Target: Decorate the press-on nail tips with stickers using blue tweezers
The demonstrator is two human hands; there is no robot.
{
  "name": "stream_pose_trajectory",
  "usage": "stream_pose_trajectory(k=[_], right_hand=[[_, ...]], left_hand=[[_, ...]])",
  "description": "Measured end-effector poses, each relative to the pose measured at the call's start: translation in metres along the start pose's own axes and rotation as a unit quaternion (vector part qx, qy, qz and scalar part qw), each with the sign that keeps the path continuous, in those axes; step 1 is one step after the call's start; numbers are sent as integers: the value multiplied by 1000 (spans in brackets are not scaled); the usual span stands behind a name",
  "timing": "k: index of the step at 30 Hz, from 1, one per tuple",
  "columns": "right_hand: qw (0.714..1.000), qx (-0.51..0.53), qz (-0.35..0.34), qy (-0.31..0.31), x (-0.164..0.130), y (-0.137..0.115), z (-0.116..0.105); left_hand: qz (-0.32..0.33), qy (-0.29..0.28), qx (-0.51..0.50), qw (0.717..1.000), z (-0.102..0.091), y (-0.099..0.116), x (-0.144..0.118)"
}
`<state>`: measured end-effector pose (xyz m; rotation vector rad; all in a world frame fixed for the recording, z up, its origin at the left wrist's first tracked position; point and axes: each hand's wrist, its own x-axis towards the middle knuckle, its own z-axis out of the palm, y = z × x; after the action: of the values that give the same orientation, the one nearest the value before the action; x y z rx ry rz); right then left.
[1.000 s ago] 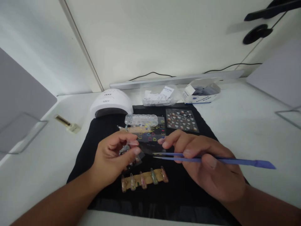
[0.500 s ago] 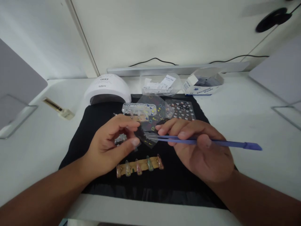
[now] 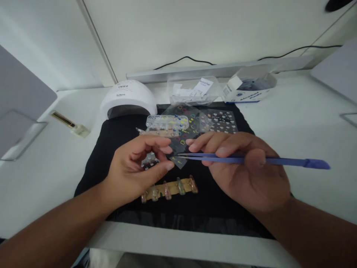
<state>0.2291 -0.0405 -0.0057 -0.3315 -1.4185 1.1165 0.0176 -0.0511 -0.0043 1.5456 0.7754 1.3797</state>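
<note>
Blue tweezers (image 3: 240, 159) lie across the fingers of my right hand (image 3: 248, 175), pinned by the thumb, their thin metal tips pointing left. My left hand (image 3: 136, 163) is curled with thumb and fingertips apart; nothing shows between them. The tweezer tips are close to the left fingertips. Behind and below them is a clear sticker sheet (image 3: 192, 124) with coloured hearts and outlines. A tan strip (image 3: 160, 191) bearing several glittery press-on nails (image 3: 180, 186) rests on the black mat (image 3: 217, 212), partly behind my left thumb.
A white nail lamp (image 3: 128, 98) stands at the back left, near a nail polish bottle (image 3: 79, 130). Behind the mat are a clear tray (image 3: 192, 98) with packets and an alcohol pad box (image 3: 248, 91). A rhinestone case (image 3: 167, 122) and a patterned sticker sheet (image 3: 220, 121) lie on the mat.
The view has shifted slightly. My right hand and the tweezers sit a little higher and further right in the picture. Both hands keep nearly the same pose.
</note>
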Motion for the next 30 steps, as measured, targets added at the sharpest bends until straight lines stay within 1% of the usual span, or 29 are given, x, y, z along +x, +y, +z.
stream_pose_trajectory(k=[2, 6, 11, 14, 20, 24, 30], right_hand=[[1000, 3, -8, -1, 0, 1, -1], [1000, 8, -21, -1, 0, 2, 1], [1000, 12, -27, 4, 0, 4, 3], [1000, 14, -26, 8, 0, 5, 3], [999, 10, -35, 21, 2, 9, 3], [999, 4, -40, 18, 5, 11, 1], [999, -30, -23, 26, 9, 6, 6]], left_hand=[[0, 3, -15, 1000, 0, 0, 1], [-12, -8, -36, 999, 0, 1, 0], [-17, -3, -37, 999, -1, 0, -1], [-9, -2, -33, 999, 0, -1, 0], [28, -8, -31, 999, -2, -3, 4], [33, -2, -28, 999, -4, -4, 5], [34, 11, -32, 999, -4, -1, 5]])
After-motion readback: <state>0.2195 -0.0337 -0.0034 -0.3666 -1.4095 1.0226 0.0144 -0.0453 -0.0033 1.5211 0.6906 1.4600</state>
